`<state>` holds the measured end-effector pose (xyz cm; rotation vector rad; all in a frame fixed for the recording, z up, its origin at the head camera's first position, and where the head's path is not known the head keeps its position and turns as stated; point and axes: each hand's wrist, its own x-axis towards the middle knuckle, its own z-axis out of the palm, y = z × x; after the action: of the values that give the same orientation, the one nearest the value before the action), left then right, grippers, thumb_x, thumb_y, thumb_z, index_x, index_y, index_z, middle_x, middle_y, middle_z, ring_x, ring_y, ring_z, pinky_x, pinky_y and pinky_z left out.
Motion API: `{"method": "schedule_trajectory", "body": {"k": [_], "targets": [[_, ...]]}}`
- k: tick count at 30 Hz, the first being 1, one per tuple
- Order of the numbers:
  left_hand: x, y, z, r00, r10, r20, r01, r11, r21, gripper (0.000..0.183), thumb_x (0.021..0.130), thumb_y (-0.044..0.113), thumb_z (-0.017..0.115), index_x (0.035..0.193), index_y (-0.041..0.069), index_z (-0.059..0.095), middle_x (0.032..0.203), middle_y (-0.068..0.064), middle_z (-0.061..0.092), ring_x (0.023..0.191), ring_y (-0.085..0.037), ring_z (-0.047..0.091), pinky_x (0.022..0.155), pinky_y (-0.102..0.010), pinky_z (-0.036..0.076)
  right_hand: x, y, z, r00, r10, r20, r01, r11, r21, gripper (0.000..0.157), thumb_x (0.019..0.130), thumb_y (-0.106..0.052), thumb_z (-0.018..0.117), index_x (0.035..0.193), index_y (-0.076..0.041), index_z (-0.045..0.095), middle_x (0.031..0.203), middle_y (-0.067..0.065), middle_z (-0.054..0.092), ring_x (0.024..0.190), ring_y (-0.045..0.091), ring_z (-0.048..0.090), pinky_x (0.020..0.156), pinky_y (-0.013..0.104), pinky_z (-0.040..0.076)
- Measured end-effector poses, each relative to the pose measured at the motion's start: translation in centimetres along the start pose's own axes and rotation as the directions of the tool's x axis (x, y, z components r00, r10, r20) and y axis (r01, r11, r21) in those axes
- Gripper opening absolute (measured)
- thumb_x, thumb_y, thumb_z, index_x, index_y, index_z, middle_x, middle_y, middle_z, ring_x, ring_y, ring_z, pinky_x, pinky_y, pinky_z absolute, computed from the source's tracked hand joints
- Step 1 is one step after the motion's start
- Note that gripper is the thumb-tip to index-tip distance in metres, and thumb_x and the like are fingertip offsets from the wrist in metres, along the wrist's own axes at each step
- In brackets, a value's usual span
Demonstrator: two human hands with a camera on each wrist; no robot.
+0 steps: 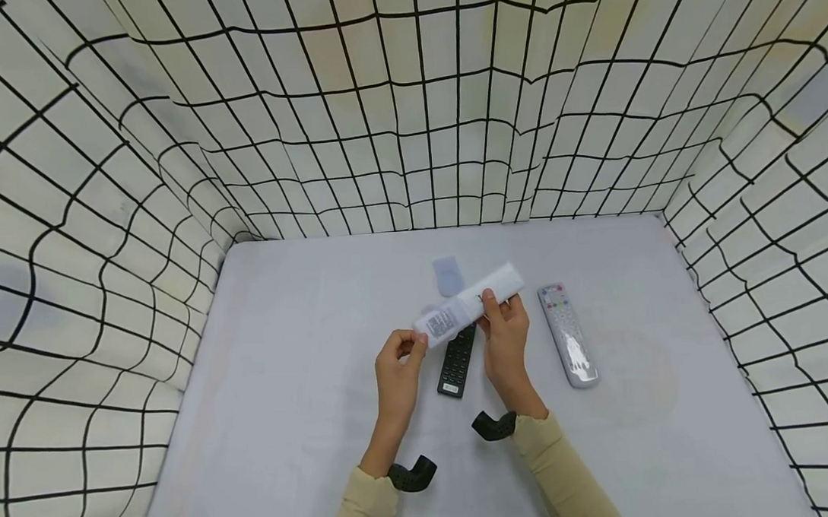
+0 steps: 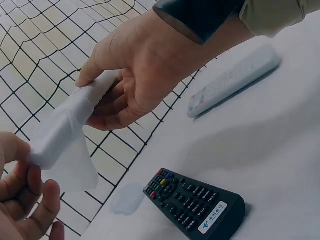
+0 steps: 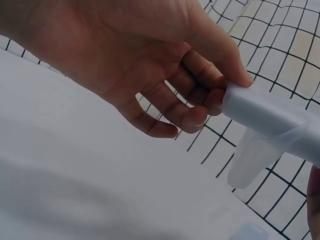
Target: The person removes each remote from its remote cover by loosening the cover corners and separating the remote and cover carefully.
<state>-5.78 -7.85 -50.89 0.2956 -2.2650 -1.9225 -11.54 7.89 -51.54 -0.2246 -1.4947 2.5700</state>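
Note:
Both hands hold a narrow white plastic packet (image 1: 450, 316) above the table, tilted with its right end farther away. Printed text shows near its left end. My left hand (image 1: 399, 373) pinches the left end between thumb and fingers, and my right hand (image 1: 506, 343) grips it near the right end, thumb on top. A thin translucent flap (image 3: 255, 159) hangs below the packet in the right wrist view. Beneath, a black remote control (image 2: 195, 202) with a white label lies buttons up, partly covered by the packet in the head view.
To the right lies a pale remote control (image 1: 567, 335) in glossy wrapping. A small piece of bluish translucent film (image 1: 447, 274) is on the table behind the packet. Walls of white sheeting with a black grid net (image 1: 396, 130) enclose the white table (image 1: 287, 354) at the back and sides.

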Motion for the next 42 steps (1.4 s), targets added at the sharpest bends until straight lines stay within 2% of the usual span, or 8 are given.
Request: {"method": "schedule_trajectory", "body": {"k": [9, 20, 23, 26, 30, 33, 37, 42], "targets": [[-0.1, 0.1, -0.2, 0.978, 0.191, -0.084, -0.177, 0.972, 0.156, 0.006, 0.097, 0.019, 0.062, 0.095, 0.013, 0.062, 0.093, 0.000, 0.065, 0.088, -0.012, 0.057, 0.066, -0.027, 0.042, -0.1, -0.1, 0.4, 1.000, 0.015, -0.012, -0.015, 0.999, 0.038, 0.046, 0.097, -0.028, 0.062, 0.136, -0.008, 0.048, 0.122, 0.011, 0.063, 0.109, 0.017, 0.066, 0.087, 0.027, 0.056], [-0.3, 0.5, -0.9, 0.954, 0.265, -0.138, -0.234, 0.950, 0.204, 0.007, 0.096, 0.015, 0.063, 0.092, 0.010, 0.060, 0.089, 0.001, 0.061, 0.082, -0.010, 0.054, 0.064, -0.024, 0.042, -0.3, -0.1, 0.9, 1.000, -0.011, -0.001, 0.011, 0.998, 0.062, 0.047, 0.096, -0.027, 0.063, 0.134, -0.004, 0.048, 0.121, 0.011, 0.062, 0.109, 0.017, 0.066, 0.086, 0.025, 0.056], [-0.5, 0.7, -1.1, 0.956, 0.256, -0.143, -0.226, 0.954, 0.196, 0.007, 0.095, 0.014, 0.064, 0.091, 0.010, 0.059, 0.089, -0.001, 0.061, 0.083, -0.011, 0.054, 0.065, -0.024, 0.042, -0.3, -0.2, 1.0, 1.000, -0.017, -0.001, 0.017, 0.999, 0.051, 0.046, 0.097, -0.027, 0.063, 0.134, -0.004, 0.048, 0.120, 0.012, 0.063, 0.107, 0.017, 0.067, 0.085, 0.025, 0.056], [-0.5, 0.6, -1.2, 0.970, 0.207, -0.125, -0.181, 0.965, 0.188, 0.006, 0.096, 0.016, 0.063, 0.091, 0.012, 0.060, 0.090, 0.000, 0.063, 0.085, -0.012, 0.056, 0.065, -0.025, 0.042, -0.4, -0.2, 1.0, 1.000, 0.002, -0.002, -0.002, 0.999, 0.036, 0.046, 0.097, -0.027, 0.063, 0.134, -0.005, 0.049, 0.119, 0.012, 0.065, 0.105, 0.017, 0.068, 0.084, 0.026, 0.056], [-0.5, 0.1, -1.4, 0.993, 0.107, -0.057, -0.095, 0.978, 0.187, 0.007, 0.097, 0.023, 0.063, 0.093, 0.017, 0.061, 0.091, 0.002, 0.065, 0.090, -0.012, 0.059, 0.071, -0.026, 0.046, -0.4, -0.2, 0.8, 0.999, 0.041, 0.003, -0.041, 0.999, 0.020, 0.045, 0.096, -0.026, 0.064, 0.133, -0.007, 0.049, 0.120, 0.011, 0.066, 0.104, 0.016, 0.069, 0.083, 0.026, 0.057], [-0.4, -0.2, -1.5, 0.997, 0.079, 0.000, -0.078, 0.976, 0.204, 0.011, 0.097, 0.027, 0.064, 0.093, 0.017, 0.061, 0.090, 0.001, 0.066, 0.089, -0.014, 0.060, 0.076, -0.031, 0.050, -0.4, -0.2, 0.5, 0.999, 0.049, 0.015, -0.049, 0.999, 0.004, 0.044, 0.096, -0.026, 0.064, 0.133, -0.008, 0.049, 0.121, 0.011, 0.065, 0.104, 0.016, 0.069, 0.083, 0.026, 0.057], [0.0, -0.5, -1.7, 0.994, 0.104, 0.036, -0.110, 0.958, 0.264, 0.020, 0.096, 0.034, 0.064, 0.091, 0.016, 0.060, 0.087, 0.000, 0.066, 0.083, -0.014, 0.060, 0.076, -0.037, 0.050, -0.3, -0.3, 0.3, 0.998, 0.048, 0.032, -0.047, 0.998, -0.030, 0.046, 0.097, -0.027, 0.063, 0.135, -0.008, 0.047, 0.122, 0.010, 0.064, 0.105, 0.015, 0.069, 0.084, 0.026, 0.057], [0.8, -0.8, -2.4, 0.989, 0.134, 0.054, -0.145, 0.907, 0.396, 0.030, 0.097, 0.048, 0.058, 0.090, 0.018, 0.058, 0.082, 0.003, 0.061, 0.075, -0.010, 0.055, 0.067, -0.029, 0.044, -0.2, -0.3, 0.3, 0.998, 0.048, 0.048, -0.046, 0.998, -0.029, 0.048, 0.096, -0.027, 0.064, 0.136, -0.007, 0.047, 0.121, 0.010, 0.065, 0.105, 0.015, 0.068, 0.083, 0.026, 0.058]]}}
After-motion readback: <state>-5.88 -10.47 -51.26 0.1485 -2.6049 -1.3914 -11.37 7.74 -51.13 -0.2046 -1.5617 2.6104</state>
